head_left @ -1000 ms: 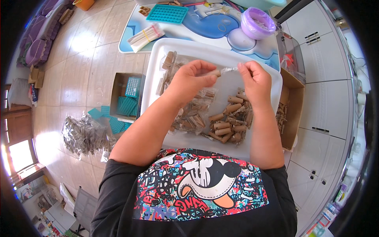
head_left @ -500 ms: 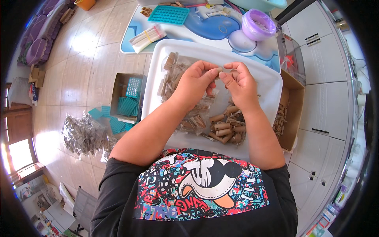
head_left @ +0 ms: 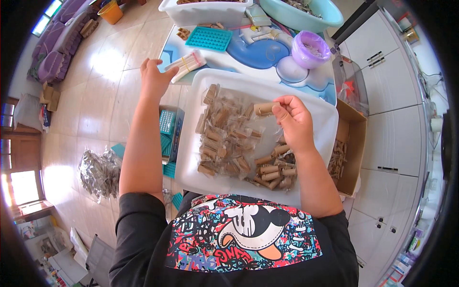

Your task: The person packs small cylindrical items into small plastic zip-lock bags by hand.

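My right hand (head_left: pixel 295 122) pinches a brown cardboard tube (head_left: pixel 264 109) between thumb and fingers, above the right half of a white tray (head_left: pixel 313 107). Off the tray's far left corner is my left hand (head_left: pixel 155 79), its fingers spread and nothing visible in it. It is nearest to a banded bundle of clear plastic bags (head_left: pixel 189 64) with a reddish edge. In the tray, many tubes in clear wrapping (head_left: pixel 222 136) cover the left side. Loose brown tubes (head_left: pixel 275 167) are heaped at the near right.
Beyond the tray, a patterned table (head_left: pixel 260 52) bears a teal grid tray (head_left: pixel 209 38), a purple-lined bucket (head_left: pixel 311 50), a white bin (head_left: pixel 205 14) and a pale green basin (head_left: pixel 306 16). A cardboard box (head_left: pixel 354 138) stands right. Grey plastic bags (head_left: pixel 99 172) lie on the floor.
My hands were together over the tray; the left has moved away to the far left and opened. My right hand keeps hold of the tube. The view has shifted slightly.
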Action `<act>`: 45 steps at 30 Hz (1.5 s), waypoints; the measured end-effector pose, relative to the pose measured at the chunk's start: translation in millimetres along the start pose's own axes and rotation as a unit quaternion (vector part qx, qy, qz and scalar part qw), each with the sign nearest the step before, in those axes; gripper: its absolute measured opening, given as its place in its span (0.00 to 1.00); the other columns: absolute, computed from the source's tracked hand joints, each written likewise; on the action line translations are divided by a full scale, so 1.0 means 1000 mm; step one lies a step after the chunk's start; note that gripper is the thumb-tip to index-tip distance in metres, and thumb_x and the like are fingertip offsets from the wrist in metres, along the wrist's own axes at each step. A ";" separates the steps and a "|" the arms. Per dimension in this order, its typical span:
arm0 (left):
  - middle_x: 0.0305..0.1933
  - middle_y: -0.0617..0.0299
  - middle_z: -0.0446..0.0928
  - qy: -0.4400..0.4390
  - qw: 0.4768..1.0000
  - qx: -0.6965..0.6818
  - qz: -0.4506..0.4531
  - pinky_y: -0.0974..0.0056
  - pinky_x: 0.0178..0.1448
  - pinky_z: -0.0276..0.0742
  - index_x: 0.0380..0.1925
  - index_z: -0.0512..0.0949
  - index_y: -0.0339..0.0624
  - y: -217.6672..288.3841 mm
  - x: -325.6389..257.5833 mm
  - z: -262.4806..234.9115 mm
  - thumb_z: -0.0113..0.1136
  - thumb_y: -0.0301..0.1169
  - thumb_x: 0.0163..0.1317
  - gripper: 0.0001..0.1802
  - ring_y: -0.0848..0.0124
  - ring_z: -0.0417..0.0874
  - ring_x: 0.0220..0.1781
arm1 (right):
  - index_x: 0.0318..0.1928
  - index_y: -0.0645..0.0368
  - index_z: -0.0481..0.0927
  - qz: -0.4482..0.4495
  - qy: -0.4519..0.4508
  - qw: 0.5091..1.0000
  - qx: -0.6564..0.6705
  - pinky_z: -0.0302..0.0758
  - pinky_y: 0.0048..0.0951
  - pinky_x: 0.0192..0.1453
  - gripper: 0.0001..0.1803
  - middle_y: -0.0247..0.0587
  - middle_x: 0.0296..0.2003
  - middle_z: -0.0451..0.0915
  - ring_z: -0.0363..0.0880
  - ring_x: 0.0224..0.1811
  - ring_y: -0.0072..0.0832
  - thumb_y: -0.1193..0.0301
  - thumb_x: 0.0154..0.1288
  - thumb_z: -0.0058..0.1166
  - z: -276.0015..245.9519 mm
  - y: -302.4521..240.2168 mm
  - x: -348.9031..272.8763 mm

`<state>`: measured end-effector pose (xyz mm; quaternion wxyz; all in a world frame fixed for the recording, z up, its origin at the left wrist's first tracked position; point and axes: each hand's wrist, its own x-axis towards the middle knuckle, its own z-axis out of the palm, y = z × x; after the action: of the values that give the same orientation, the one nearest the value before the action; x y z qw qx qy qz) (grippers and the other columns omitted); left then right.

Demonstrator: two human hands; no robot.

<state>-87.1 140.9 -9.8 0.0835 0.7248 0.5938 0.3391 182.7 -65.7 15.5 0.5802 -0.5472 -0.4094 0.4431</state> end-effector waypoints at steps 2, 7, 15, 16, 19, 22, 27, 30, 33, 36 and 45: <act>0.56 0.46 0.64 -0.086 0.987 -0.027 -0.132 0.60 0.60 0.62 0.41 0.71 0.34 0.000 0.008 0.007 0.66 0.41 0.43 0.28 0.54 0.63 0.60 | 0.40 0.62 0.72 0.000 0.005 1.000 0.005 0.64 0.14 0.30 0.12 0.27 0.27 0.73 0.65 0.26 0.12 0.68 0.60 0.55 0.002 -0.001 -0.002; 0.51 0.52 0.71 -0.091 0.984 0.012 -0.155 0.60 0.57 0.63 0.25 0.78 0.38 -0.016 0.012 0.024 0.64 0.42 0.43 0.17 0.56 0.66 0.55 | 0.40 0.62 0.71 0.001 -0.006 1.000 0.004 0.63 0.14 0.30 0.12 0.27 0.26 0.73 0.65 0.26 0.11 0.69 0.60 0.54 0.001 0.002 -0.001; 0.47 0.52 0.75 -0.020 0.996 -0.081 -0.028 0.62 0.53 0.67 0.37 0.79 0.39 -0.045 -0.012 0.018 0.56 0.37 0.52 0.16 0.56 0.74 0.50 | 0.40 0.62 0.71 -0.007 -0.021 1.000 0.008 0.63 0.14 0.30 0.11 0.27 0.26 0.73 0.64 0.25 0.12 0.70 0.60 0.53 0.004 0.001 -0.003; 0.48 0.52 0.75 0.000 0.998 -0.050 -0.038 0.62 0.53 0.68 0.39 0.78 0.39 -0.039 -0.016 0.011 0.54 0.35 0.54 0.15 0.57 0.75 0.49 | 0.40 0.62 0.71 -0.006 -0.025 1.000 0.015 0.63 0.14 0.29 0.11 0.27 0.26 0.73 0.64 0.25 0.12 0.70 0.60 0.53 0.004 0.002 -0.004; 0.47 0.53 0.76 -0.017 0.997 -0.035 -0.068 0.62 0.53 0.68 0.38 0.79 0.39 -0.016 -0.019 0.006 0.51 0.34 0.57 0.14 0.57 0.75 0.49 | 0.40 0.63 0.71 -0.004 -0.010 1.000 0.004 0.63 0.14 0.29 0.11 0.27 0.26 0.73 0.64 0.25 0.12 0.70 0.60 0.54 0.002 0.004 -0.003; 0.43 0.52 0.77 -0.094 0.980 -0.138 -0.105 0.61 0.51 0.70 0.39 0.79 0.40 -0.015 -0.013 0.015 0.50 0.35 0.57 0.14 0.57 0.77 0.46 | 0.39 0.62 0.72 -0.015 -0.004 1.000 -0.007 0.63 0.14 0.29 0.11 0.27 0.25 0.73 0.64 0.24 0.12 0.69 0.60 0.54 0.001 0.004 -0.004; 0.38 0.49 0.78 -0.086 0.977 -0.151 -0.127 0.61 0.46 0.72 0.38 0.79 0.40 -0.015 -0.008 0.014 0.51 0.35 0.57 0.14 0.56 0.78 0.42 | 0.39 0.62 0.72 -0.012 0.009 1.000 -0.007 0.63 0.14 0.28 0.11 0.27 0.24 0.73 0.64 0.24 0.12 0.69 0.59 0.55 -0.001 0.002 -0.004; 0.33 0.50 0.78 0.011 0.999 0.045 0.004 0.62 0.41 0.73 0.35 0.79 0.40 0.007 -0.018 -0.016 0.53 0.33 0.55 0.11 0.57 0.80 0.34 | 0.39 0.62 0.72 -0.016 0.018 1.000 -0.004 0.63 0.14 0.28 0.12 0.27 0.24 0.72 0.64 0.24 0.12 0.69 0.59 0.55 -0.004 0.004 0.000; 0.28 0.54 0.79 -0.015 0.994 -0.067 -0.080 0.66 0.35 0.74 0.31 0.78 0.38 0.026 -0.030 -0.033 0.57 0.30 0.53 0.08 0.64 0.80 0.28 | 0.39 0.62 0.72 -0.025 0.029 0.999 -0.014 0.63 0.14 0.29 0.11 0.27 0.25 0.72 0.64 0.24 0.12 0.69 0.59 0.55 -0.002 -0.002 0.000; 0.27 0.61 0.77 -0.164 0.902 -0.359 -0.176 0.75 0.30 0.72 0.30 0.77 0.34 0.095 -0.055 -0.038 0.58 0.25 0.53 0.06 0.77 0.76 0.24 | 0.40 0.62 0.72 -0.071 0.057 0.996 0.018 0.63 0.13 0.29 0.11 0.27 0.26 0.71 0.65 0.25 0.12 0.71 0.59 0.55 -0.001 -0.006 -0.004; 0.22 0.64 0.76 -0.354 0.802 -0.453 -0.163 0.75 0.28 0.69 0.24 0.76 0.35 0.149 -0.105 -0.014 0.62 0.28 0.53 0.07 0.80 0.74 0.23 | 0.42 0.65 0.72 -0.258 0.117 0.959 -0.021 0.62 0.12 0.30 0.11 0.28 0.27 0.71 0.64 0.26 0.12 0.76 0.59 0.54 -0.007 -0.010 -0.010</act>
<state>17.5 -1.5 37.4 0.6604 0.5670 0.4111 0.2708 187.0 -76.9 25.4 0.7072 -0.4828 -0.4753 0.2022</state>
